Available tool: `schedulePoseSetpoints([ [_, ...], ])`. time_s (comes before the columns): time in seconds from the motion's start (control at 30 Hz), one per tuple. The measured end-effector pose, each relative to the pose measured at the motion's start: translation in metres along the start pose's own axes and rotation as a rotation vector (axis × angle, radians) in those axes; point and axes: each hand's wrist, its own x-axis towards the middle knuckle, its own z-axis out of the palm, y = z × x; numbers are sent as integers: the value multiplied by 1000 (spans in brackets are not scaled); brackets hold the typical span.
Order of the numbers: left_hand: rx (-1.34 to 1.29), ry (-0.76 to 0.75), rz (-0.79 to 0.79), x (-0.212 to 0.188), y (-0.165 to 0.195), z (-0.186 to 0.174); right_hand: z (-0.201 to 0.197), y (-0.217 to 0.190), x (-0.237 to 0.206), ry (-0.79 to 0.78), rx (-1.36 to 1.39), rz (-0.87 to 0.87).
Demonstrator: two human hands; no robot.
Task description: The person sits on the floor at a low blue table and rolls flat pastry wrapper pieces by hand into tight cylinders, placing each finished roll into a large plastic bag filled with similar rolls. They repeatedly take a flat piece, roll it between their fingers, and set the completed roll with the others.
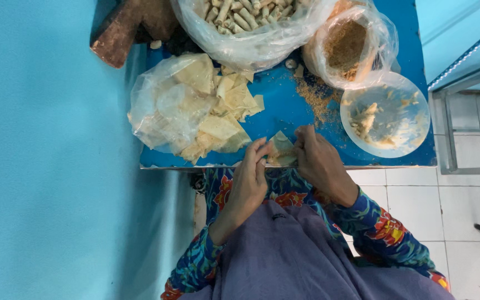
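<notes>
On the blue rectangular table (pixel 284 111), a clear plastic bag of pale wrapper sheets (pixel 179 105) lies at the near left edge. Just right of it, the left hand (pixel 248 183) and right hand (pixel 320 161) pinch one small pale folded wrapper (pixel 280 150) between their fingertips.

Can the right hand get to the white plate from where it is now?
Probably yes. The right hand is busy on the wrapper with the left hand, but the white plate lies just beside it on the blue table, with nothing between them.
</notes>
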Motion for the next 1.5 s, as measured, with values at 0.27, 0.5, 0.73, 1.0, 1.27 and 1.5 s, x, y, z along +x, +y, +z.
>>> schedulePoseSetpoints([
  [0.27,-85,-30,-60,6,4,1,-4,-3,2,-1,4,-72],
  [0.5,-97,-53,-112,9,-3,8,-1,0,4,-30,21,23],
  [0.73,-67,-55,-94,12,-14,13,-4,-6,6,-71,19,4],
  [1.0,-66,-26,-77,9,-14,15,-15,-18,1,-103,218,60],
  [1.27,88,-46,-180,11,-9,13,-11,-28,-6,-129,234,-152],
  [1.5,34,-27,-74,13,-14,12,-1,-20,-14,-75,-127,-333],
])
